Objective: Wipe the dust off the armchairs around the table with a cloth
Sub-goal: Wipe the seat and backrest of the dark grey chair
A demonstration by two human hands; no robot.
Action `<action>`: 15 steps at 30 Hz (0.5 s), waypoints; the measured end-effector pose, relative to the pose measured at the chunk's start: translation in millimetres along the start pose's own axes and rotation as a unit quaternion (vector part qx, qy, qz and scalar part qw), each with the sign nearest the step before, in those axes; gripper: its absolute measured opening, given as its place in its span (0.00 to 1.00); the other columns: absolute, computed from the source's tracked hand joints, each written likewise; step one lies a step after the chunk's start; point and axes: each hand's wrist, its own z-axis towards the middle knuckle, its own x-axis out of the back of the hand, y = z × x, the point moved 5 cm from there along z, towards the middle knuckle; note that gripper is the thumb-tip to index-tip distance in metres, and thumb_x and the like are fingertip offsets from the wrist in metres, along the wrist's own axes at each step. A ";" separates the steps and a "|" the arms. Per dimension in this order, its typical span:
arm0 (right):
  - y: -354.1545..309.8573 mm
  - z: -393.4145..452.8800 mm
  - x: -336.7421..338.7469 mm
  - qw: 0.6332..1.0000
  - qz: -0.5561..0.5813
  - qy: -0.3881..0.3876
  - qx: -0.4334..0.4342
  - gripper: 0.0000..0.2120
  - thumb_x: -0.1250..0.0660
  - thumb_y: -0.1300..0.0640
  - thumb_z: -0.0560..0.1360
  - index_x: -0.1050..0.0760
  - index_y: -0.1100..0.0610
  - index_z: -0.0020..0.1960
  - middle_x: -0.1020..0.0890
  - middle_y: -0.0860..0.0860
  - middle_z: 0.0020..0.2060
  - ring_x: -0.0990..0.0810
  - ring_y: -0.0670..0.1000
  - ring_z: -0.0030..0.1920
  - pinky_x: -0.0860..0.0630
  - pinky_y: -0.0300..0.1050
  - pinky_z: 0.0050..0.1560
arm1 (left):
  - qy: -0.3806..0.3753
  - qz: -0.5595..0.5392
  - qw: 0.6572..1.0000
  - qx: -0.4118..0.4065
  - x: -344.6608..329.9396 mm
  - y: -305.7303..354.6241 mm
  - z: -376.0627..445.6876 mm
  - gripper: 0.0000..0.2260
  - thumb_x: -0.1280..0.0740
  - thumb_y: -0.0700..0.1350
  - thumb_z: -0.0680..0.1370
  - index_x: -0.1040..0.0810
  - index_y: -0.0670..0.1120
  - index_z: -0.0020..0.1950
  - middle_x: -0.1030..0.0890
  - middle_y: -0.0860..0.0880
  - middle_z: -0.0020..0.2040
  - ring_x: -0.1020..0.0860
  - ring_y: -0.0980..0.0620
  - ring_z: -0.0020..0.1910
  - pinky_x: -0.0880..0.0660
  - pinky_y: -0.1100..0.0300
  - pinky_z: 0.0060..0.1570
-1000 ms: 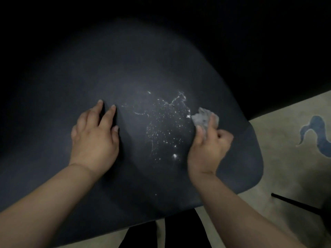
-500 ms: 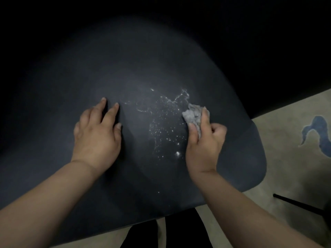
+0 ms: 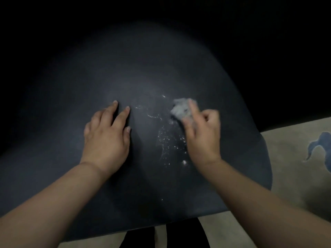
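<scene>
One dark armchair seat (image 3: 136, 72), with white dust specks (image 3: 168, 140) right of centre. One grey cloth (image 3: 180, 109), far right on the seat, pinched by the right hand (image 3: 202, 133). Left hand (image 3: 107, 135) flat, fingers spread, on the seat. One beige rug (image 3: 295, 167), right.

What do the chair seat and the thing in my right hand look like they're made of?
The chair seat looks like dark matte leather or vinyl: smooth, softly lit, pale specks sitting on top. The cloth looks like soft grey fabric, crumpled in the right hand; it is too blurred to be sure.
</scene>
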 end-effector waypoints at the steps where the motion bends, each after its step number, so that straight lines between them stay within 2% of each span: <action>1: 6.6 13.3 4.0 0.999 -0.006 0.028 -0.022 0.22 0.34 0.54 0.76 0.30 0.52 0.70 0.32 0.55 0.48 0.29 0.57 0.48 0.29 0.51 0.55 | 0.000 0.000 1.000 -0.001 0.7 -0.1 0.3 0.22 0.40 0.48 0.79 0.34 0.49 0.74 0.38 0.45 0.75 0.40 0.41 0.70 0.40 0.41 0.66; 3: 18.8 40.3 6.2 0.996 -0.030 0.050 -0.065 0.22 0.34 0.53 0.77 0.30 0.50 0.71 0.31 0.58 0.50 0.30 0.58 0.51 0.30 0.53 0.59 | -0.001 -0.002 1.000 0.001 1.3 -0.8 0.2 0.22 0.40 0.48 0.79 0.34 0.49 0.74 0.38 0.45 0.75 0.40 0.41 0.70 0.40 0.41 0.66; 5: 16.3 45.2 -1.2 0.995 -0.053 0.036 -0.077 0.23 0.34 0.53 0.77 0.31 0.48 0.71 0.31 0.56 0.51 0.31 0.57 0.52 0.31 0.53 0.60 | -0.001 -0.003 1.000 0.003 -0.1 -1.4 -0.9 0.22 0.39 0.48 0.79 0.34 0.50 0.74 0.38 0.45 0.75 0.40 0.42 0.70 0.40 0.41 0.66; 8: -10.6 14.1 -15.2 0.998 -0.062 -0.023 0.025 0.24 0.32 0.54 0.75 0.30 0.49 0.70 0.32 0.54 0.47 0.31 0.56 0.47 0.30 0.51 0.52 | -0.001 -0.006 1.000 0.009 -0.9 0.5 -2.3 0.23 0.40 0.48 0.79 0.35 0.50 0.74 0.38 0.45 0.75 0.40 0.42 0.70 0.41 0.42 0.67; 11: -17.2 -5.9 -16.7 0.994 -0.018 -0.085 0.071 0.24 0.30 0.55 0.74 0.29 0.51 0.70 0.34 0.51 0.46 0.32 0.52 0.47 0.28 0.52 0.53 | -0.004 -0.017 1.000 0.020 1.0 2.1 -1.2 0.22 0.40 0.48 0.79 0.35 0.50 0.74 0.39 0.45 0.75 0.41 0.42 0.71 0.41 0.43 0.68; 15: -17.9 49.2 -16.5 0.999 -0.006 -0.032 0.036 0.22 0.34 0.54 0.77 0.30 0.51 0.70 0.36 0.52 0.49 0.31 0.54 0.51 0.30 0.50 0.58 | 0.002 -0.032 0.999 0.028 4.0 -1.8 -1.3 0.22 0.40 0.48 0.79 0.35 0.49 0.74 0.39 0.45 0.75 0.41 0.43 0.71 0.41 0.43 0.68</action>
